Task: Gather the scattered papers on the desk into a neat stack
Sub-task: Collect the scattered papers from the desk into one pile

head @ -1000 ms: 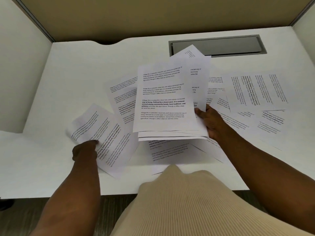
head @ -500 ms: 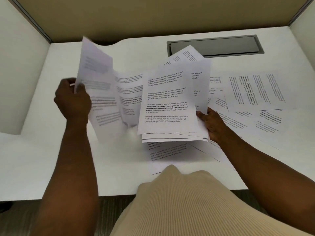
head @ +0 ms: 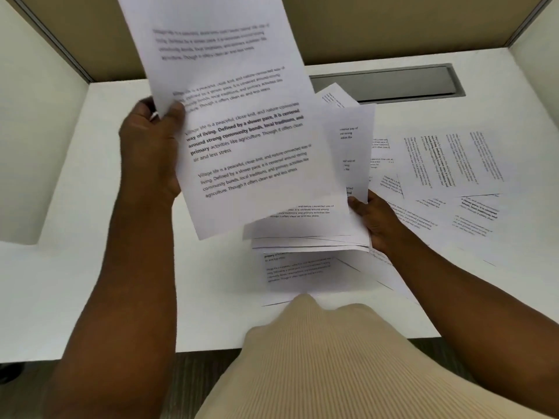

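My left hand (head: 154, 146) pinches the left edge of a printed sheet (head: 242, 122) and holds it up, tilted, above the white desk (head: 90, 267). The sheet overlaps a small stack of papers (head: 341, 225), which my right hand (head: 375, 222) grips at its right edge, raised off the desk. More printed sheets lie scattered flat on the right side of the desk (head: 450, 161), some overlapping. Another loose sheet (head: 299, 273) lies under the held stack near the front edge.
A grey cable hatch (head: 390, 83) is set into the desk at the back. Beige and white partition walls (head: 36, 131) enclose the desk on three sides. My beige ribbed top (head: 317, 358) fills the bottom centre.
My left hand has swung its sheet from the far left toward the centre, over the stack in my right hand. The right hand and its stack have stayed in place.
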A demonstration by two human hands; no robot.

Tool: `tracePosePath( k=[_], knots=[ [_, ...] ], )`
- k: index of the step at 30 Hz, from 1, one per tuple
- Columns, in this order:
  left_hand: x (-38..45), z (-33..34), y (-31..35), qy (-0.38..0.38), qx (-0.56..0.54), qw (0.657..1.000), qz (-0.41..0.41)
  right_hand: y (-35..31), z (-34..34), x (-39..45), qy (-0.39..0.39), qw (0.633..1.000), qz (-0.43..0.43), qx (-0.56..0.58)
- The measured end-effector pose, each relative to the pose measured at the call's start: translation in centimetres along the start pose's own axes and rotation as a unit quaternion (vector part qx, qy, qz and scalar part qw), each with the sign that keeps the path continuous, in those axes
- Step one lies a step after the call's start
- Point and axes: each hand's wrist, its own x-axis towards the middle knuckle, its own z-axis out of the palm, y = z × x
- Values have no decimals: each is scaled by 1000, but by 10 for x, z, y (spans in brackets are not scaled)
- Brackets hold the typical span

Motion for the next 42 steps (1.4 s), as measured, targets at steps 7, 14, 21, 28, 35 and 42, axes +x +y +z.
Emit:
tracePosePath(
  k=[7,14,21,28,35,42],
  knots=[
    [-2,17,-71,-37,84,993,-76,-7,6,-2,-73,997,8,16],
    [-7,21,-126,-57,101,983,-141,-13,13,-6,-62,998,1,29],
    [-12,17,-144,-183,-71,927,-319,-12,7,-6,-63,998,6,13],
    [-14,24,-151,-199,-71,924,-319,-20,1,-3,-97,994,34,43],
    [0,45,-156,-171,-43,933,-313,-35,-26,14,-25,997,47,57],
    [4,74,-159,-174,-23,935,-307,-51,-99,40,149,988,25,15]
  ],
)
